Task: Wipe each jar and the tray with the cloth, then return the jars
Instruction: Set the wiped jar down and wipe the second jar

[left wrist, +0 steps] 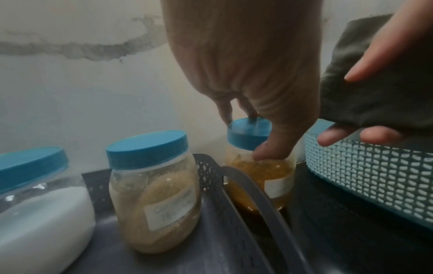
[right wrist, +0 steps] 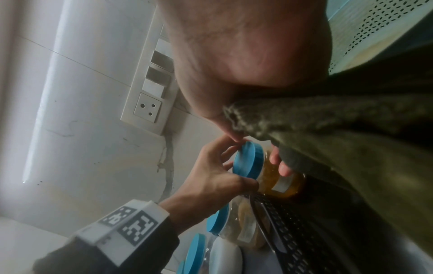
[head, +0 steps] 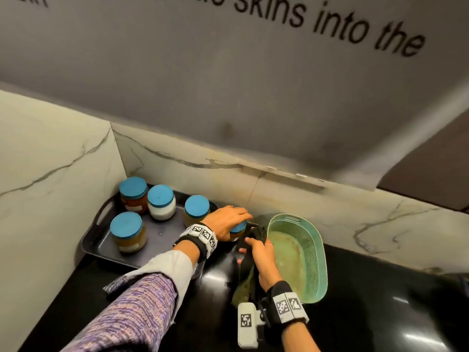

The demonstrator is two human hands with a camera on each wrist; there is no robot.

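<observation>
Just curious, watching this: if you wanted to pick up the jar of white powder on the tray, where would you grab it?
By its blue lid, from straight above. The white jar stands upright with another jar close on its left, so its sides are crowded while the wide, flat lid is exposed.

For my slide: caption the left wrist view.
Left hand grips an orange-filled jar outside the tray; right hand holds the cloth.

Jars: blue lids (head: 133, 187), one white-filled jar (head: 162, 210), one amber jar (left wrist: 262, 178) with white label. Tray (head: 101, 243) dark grey, lattice rim. Cloth (head: 250, 270) dark olive. Basket (head: 313, 252) at 3 o'clock mint green, perforated. Countertop (head: 368, 301) glossy black.
</observation>
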